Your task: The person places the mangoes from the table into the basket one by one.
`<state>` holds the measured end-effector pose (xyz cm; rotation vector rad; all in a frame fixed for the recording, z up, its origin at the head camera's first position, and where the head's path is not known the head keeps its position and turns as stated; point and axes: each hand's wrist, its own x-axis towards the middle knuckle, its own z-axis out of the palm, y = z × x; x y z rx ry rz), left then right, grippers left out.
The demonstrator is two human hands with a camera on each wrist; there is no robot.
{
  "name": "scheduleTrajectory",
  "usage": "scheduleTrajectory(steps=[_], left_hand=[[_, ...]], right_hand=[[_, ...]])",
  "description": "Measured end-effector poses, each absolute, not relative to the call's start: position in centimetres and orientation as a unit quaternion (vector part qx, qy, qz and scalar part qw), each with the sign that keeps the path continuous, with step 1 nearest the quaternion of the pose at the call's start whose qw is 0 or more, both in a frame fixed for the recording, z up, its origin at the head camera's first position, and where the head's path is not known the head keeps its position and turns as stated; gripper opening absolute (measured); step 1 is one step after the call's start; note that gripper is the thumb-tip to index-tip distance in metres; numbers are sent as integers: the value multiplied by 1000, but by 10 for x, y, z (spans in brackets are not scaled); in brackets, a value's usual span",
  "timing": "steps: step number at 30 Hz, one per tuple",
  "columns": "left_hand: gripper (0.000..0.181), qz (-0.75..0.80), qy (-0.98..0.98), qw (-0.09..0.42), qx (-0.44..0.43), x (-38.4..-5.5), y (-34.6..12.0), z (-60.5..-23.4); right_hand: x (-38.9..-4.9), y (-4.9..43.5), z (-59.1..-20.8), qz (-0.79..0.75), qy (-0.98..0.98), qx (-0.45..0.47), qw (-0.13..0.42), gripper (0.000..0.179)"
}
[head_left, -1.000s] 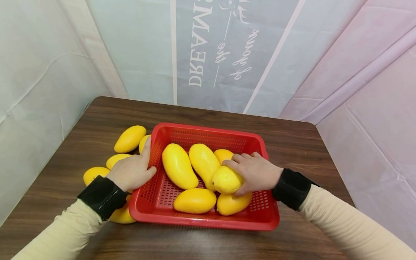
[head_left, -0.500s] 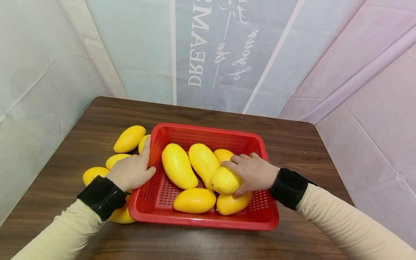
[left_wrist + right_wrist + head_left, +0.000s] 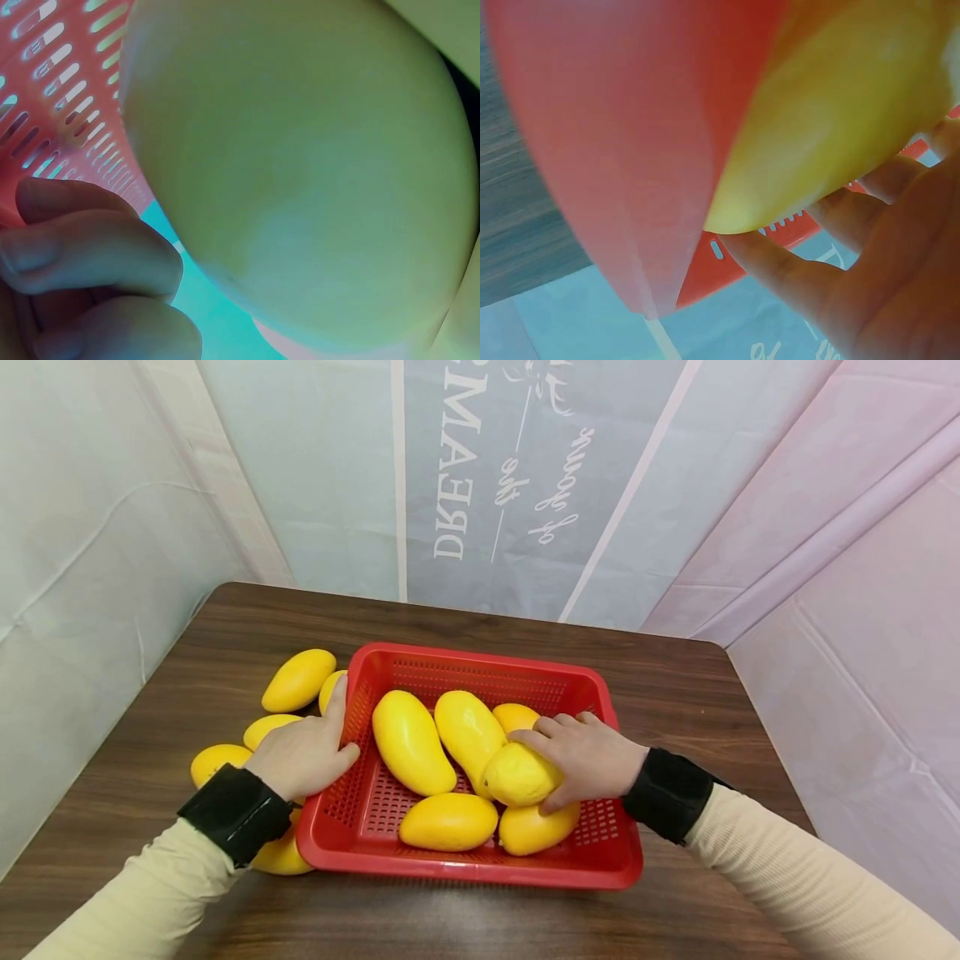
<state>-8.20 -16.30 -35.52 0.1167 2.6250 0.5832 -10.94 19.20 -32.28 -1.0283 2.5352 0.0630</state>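
A red plastic basket with slotted walls stands on the table and holds several yellow mangoes, among them a long one on the left and one at the front. My left hand grips the basket's left side, thumb over the rim; curled fingers show against the wall in the left wrist view. Inside the basket at the right, my right hand holds a paler yellow mango, fingers over its top. It overlaps another mango in view. Whether they touch, I cannot tell.
Several more mangoes lie on the dark wood table left of the basket, including one at the back and one partly hidden by my left wrist. Printed cloth hangs behind the table.
The mango in my right hand has shifted and turned very slightly. My left hand and the basket stay in place.
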Motion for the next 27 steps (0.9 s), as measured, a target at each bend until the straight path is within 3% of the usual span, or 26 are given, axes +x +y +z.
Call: scheduleTrajectory(steps=[10, 27], left_hand=[[98, 212, 950, 223, 43, -82, -163, -354], [99, 211, 950, 229, 39, -81, -162, -355]], right_hand=[[-109, 201, -317, -1, 913, -368, 176, 96], [-112, 248, -307, -83, 958, -263, 83, 79]])
